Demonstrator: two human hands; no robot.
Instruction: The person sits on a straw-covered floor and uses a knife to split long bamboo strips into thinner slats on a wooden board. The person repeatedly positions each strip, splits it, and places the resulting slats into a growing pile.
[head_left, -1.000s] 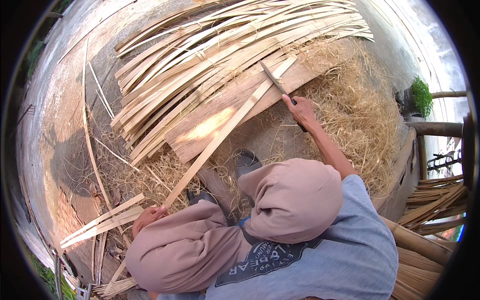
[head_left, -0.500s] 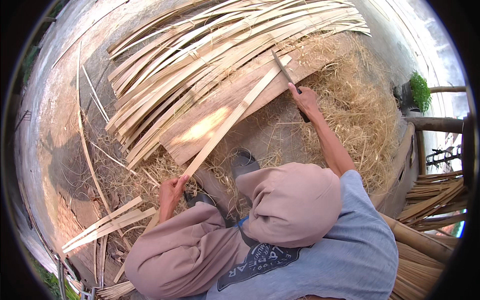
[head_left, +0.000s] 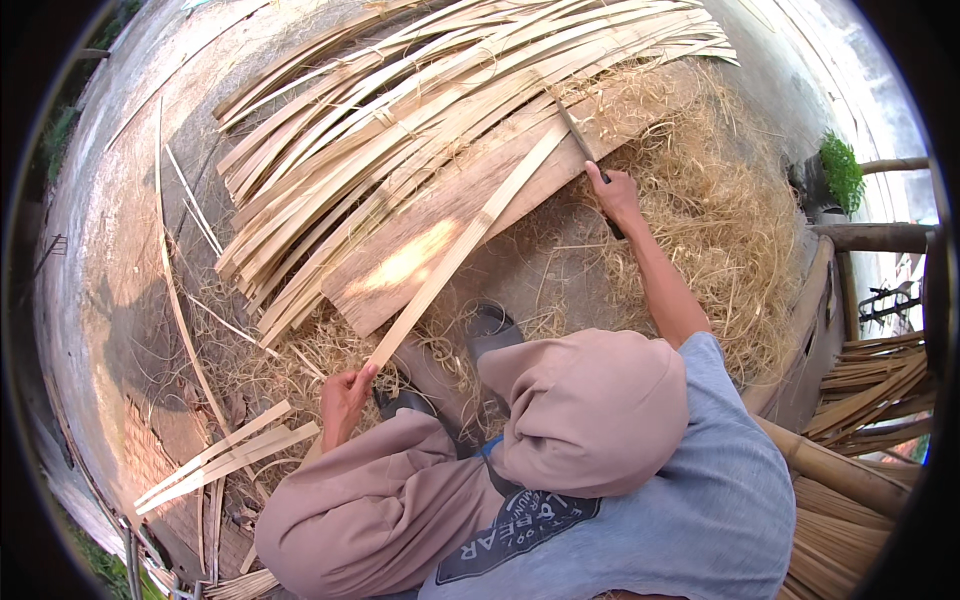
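On my feed, the left hand (head_left: 345,397) has thumb and fingers pinched on the near end of a pale strip (head_left: 465,248), which runs from those fingertips up and rightward across a board (head_left: 400,262). The right hand (head_left: 615,195) has its fingers wrapped around the handle of a knife (head_left: 577,133), its blade pointing up and left past the thumb, at the strip's far end. I cannot tell whether the edge touches the wood. To work well, I would want the strip flat on the board, any pull from the left fingers straight and even, and the right wrist firm, with a low blade angle so the edge shouldn't dig in. I'd also mind the shavings (head_left: 710,230) just beside the right fingers and the strip pile (head_left: 400,120) ahead of the left ones.
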